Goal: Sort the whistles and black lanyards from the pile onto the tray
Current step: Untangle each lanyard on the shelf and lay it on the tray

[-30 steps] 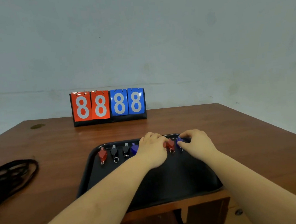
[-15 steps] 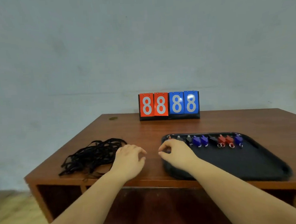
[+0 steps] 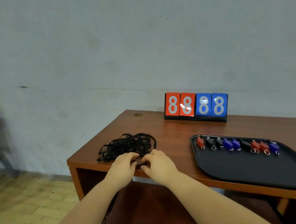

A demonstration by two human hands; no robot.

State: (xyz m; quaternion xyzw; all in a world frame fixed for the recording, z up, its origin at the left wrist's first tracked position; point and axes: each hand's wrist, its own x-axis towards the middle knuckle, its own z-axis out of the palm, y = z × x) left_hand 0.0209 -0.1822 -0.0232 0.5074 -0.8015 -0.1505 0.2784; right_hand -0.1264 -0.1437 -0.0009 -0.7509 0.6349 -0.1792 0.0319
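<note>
Fingers (image 3: 129, 156) of both hands curl into the near edge of the black lanyards (image 3: 128, 145), prob to pull one loose; can't tell if they hold any yet. Whistles (image 3: 236, 144) sit in a row on the tray (image 3: 251, 171), right side of table (image 3: 173, 136)

The black lanyards (image 3: 128, 145) lie in 1 loose tangled heap of flat cords near the left front corner of the tabletop, well apart from the tray; loops spill toward the left edge. The tray (image 3: 251, 171) is black, shallow, with rounded corners and a raised rim, and sits at the front right of the tabletop. The whistles (image 3: 236, 145) lie in 1 row along its far side: 1 red, 2 black, 2 blue, 1 black, 2 red, 1 blue. Small metal rings hang from several, pointing toward the near side.
</note>
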